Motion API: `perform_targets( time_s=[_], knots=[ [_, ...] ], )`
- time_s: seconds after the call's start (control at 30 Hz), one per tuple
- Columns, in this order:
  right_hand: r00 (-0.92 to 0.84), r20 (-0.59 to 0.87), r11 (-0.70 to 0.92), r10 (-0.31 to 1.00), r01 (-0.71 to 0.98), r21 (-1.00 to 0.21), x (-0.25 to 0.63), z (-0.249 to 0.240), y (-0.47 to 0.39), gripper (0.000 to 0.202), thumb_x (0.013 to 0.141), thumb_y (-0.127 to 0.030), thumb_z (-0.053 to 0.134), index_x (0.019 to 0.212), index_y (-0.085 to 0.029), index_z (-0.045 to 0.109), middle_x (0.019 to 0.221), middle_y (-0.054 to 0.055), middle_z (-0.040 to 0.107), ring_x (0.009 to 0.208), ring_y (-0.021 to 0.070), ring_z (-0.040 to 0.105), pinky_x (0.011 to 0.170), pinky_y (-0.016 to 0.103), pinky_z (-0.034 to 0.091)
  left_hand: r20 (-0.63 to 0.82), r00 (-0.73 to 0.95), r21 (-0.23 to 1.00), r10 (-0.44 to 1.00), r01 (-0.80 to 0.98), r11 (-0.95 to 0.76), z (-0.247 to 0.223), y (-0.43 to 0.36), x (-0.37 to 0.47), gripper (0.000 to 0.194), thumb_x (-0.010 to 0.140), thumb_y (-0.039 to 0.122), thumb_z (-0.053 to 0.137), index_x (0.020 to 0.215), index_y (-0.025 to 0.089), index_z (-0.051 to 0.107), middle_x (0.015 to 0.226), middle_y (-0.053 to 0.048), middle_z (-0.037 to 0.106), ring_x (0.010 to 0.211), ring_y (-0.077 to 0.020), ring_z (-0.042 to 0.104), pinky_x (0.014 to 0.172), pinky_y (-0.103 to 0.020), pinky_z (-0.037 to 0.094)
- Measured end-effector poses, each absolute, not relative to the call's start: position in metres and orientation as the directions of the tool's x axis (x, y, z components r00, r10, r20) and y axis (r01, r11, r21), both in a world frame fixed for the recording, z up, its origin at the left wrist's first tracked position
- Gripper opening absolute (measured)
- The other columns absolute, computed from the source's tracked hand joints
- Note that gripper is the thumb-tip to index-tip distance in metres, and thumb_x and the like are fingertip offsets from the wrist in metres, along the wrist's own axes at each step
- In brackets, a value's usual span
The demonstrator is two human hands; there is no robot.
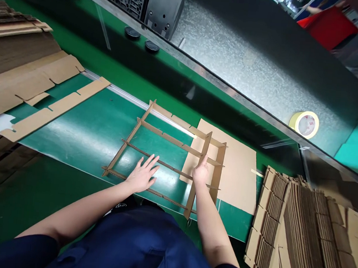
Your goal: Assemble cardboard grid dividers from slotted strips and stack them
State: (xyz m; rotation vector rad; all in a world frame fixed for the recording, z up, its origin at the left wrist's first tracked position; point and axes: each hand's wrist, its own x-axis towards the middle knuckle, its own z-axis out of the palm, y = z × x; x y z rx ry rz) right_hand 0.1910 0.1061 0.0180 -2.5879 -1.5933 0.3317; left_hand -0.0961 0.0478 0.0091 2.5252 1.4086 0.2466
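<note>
A cardboard divider grid [164, 164] made of slotted strips stands on the green work surface in front of me. Its long strips run left to right, and crosspieces meet them at both ends. My left hand [142, 176] is spread open over the grid's near middle, beside a long strip; whether it touches is unclear. Toward the right, my right hand [200, 173] is closed at a cardboard strip [206, 143], one of two crosspieces there, with the index finger stretched along it. The other fingers are partly hidden. Beneath the grid's right end lies a flat cardboard sheet [238, 167].
A loose slotted strip [60, 106] lies at the left near stacked cardboard pieces [22, 76]. More slotted strips [302, 226] stand packed at the right. Beyond a raised metal edge [202, 70] sit a tape roll [304, 124] and black plastic parts [164, 9].
</note>
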Motion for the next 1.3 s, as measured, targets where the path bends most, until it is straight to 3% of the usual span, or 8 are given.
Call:
perform_targets(
  time_s=[0.13, 0.43, 0.6, 0.77, 1.03, 1.17, 1.23, 1.3],
  knots=[
    [0.454, -0.219, -0.494, 0.864, 0.846, -0.199, 0.192, 0.023, 0.106, 0.074, 0.087, -0.009, 0.031, 0.153, -0.014, -0.001, 0.122, 0.017, 0.059, 0.1, 0.0244, 0.064, 0.083, 0.035, 0.051, 0.032, 0.519, 0.296, 0.854, 0.812, -0.504, 0.01, 0.048, -0.096, 0.049, 0.093, 0.043, 0.041, 0.136, 0.021, 0.052, 0.159, -0.008, 0.013, 0.147, -0.0308, 0.009, 0.114, -0.057, 0.019],
    [0.437, -0.296, -0.493, 0.85, 0.856, -0.154, 0.192, 0.019, 0.109, 0.079, 0.084, -0.008, 0.039, 0.153, -0.017, 0.002, 0.13, 0.018, 0.055, 0.098, 0.0263, 0.065, 0.079, 0.036, 0.051, -0.005, 0.526, 0.28, 0.85, 0.817, -0.504, 0.011, 0.049, -0.096, 0.049, 0.094, 0.042, 0.038, 0.136, 0.02, 0.051, 0.16, -0.009, 0.011, 0.147, -0.0308, 0.006, 0.112, -0.058, 0.022],
    [0.446, -0.267, -0.501, 0.854, 0.843, -0.194, 0.19, 0.011, 0.105, 0.07, 0.092, -0.018, 0.033, 0.153, -0.013, 0.0, 0.119, 0.018, 0.062, 0.097, 0.027, 0.065, 0.084, 0.038, 0.049, -0.002, 0.532, 0.288, 0.846, 0.811, -0.51, 0.012, 0.047, -0.097, 0.048, 0.093, 0.042, 0.041, 0.135, 0.021, 0.052, 0.159, -0.009, 0.014, 0.146, -0.0314, 0.009, 0.113, -0.056, 0.021],
    [0.443, -0.241, -0.497, 0.863, 0.83, -0.253, 0.191, 0.013, 0.099, 0.063, 0.097, -0.046, 0.021, 0.153, -0.021, 0.006, 0.129, 0.015, 0.056, 0.11, 0.0293, 0.059, 0.093, 0.044, 0.046, 0.01, 0.526, 0.308, 0.85, 0.807, -0.503, 0.01, 0.051, -0.096, 0.048, 0.093, 0.041, 0.041, 0.134, 0.02, 0.053, 0.159, -0.01, 0.013, 0.146, -0.0314, 0.008, 0.114, -0.056, 0.019],
    [0.476, -0.169, -0.503, 0.863, 0.784, -0.364, 0.204, 0.0, 0.089, 0.067, 0.093, -0.055, 0.017, 0.15, -0.021, 0.027, 0.14, 0.015, 0.048, 0.124, 0.0342, 0.049, 0.102, 0.051, 0.039, 0.112, 0.494, 0.4, 0.862, 0.772, -0.494, 0.007, 0.048, -0.089, 0.049, 0.086, 0.04, 0.054, 0.131, 0.02, 0.054, 0.157, -0.015, 0.02, 0.146, -0.03, 0.015, 0.112, -0.053, 0.027],
    [0.44, -0.033, -0.416, 0.897, 0.819, -0.395, 0.204, -0.007, 0.088, 0.076, 0.09, -0.06, 0.018, 0.146, -0.013, 0.036, 0.139, 0.019, 0.048, 0.126, 0.0389, 0.046, 0.102, 0.056, 0.039, 0.329, 0.307, 0.418, 0.893, 0.801, -0.429, 0.01, 0.087, -0.143, 0.039, 0.089, 0.034, 0.049, 0.125, 0.022, 0.057, 0.152, -0.011, 0.032, 0.144, -0.0247, 0.022, 0.111, -0.044, 0.033],
    [0.414, 0.122, -0.33, 0.902, 0.844, -0.424, 0.2, -0.004, 0.073, 0.076, 0.089, -0.061, 0.019, 0.141, -0.012, 0.044, 0.14, 0.019, 0.046, 0.129, 0.0377, 0.043, 0.105, 0.054, 0.037, 0.383, 0.096, 0.424, 0.919, 0.865, -0.267, 0.016, 0.116, -0.201, 0.036, 0.09, 0.032, 0.046, 0.121, 0.021, 0.058, 0.147, -0.011, 0.039, 0.141, -0.024, 0.027, 0.112, -0.044, 0.031],
    [0.376, 0.237, -0.252, 0.896, 0.869, -0.425, 0.197, 0.001, 0.054, 0.072, 0.089, -0.06, 0.023, 0.137, -0.013, 0.049, 0.14, 0.017, 0.047, 0.129, 0.036, 0.043, 0.107, 0.053, 0.036, 0.316, -0.17, 0.444, 0.933, 0.896, 0.012, 0.021, 0.145, -0.273, 0.037, 0.089, 0.028, 0.045, 0.123, 0.019, 0.056, 0.146, -0.013, 0.04, 0.14, -0.0256, 0.029, 0.113, -0.044, 0.03]
  ],
)
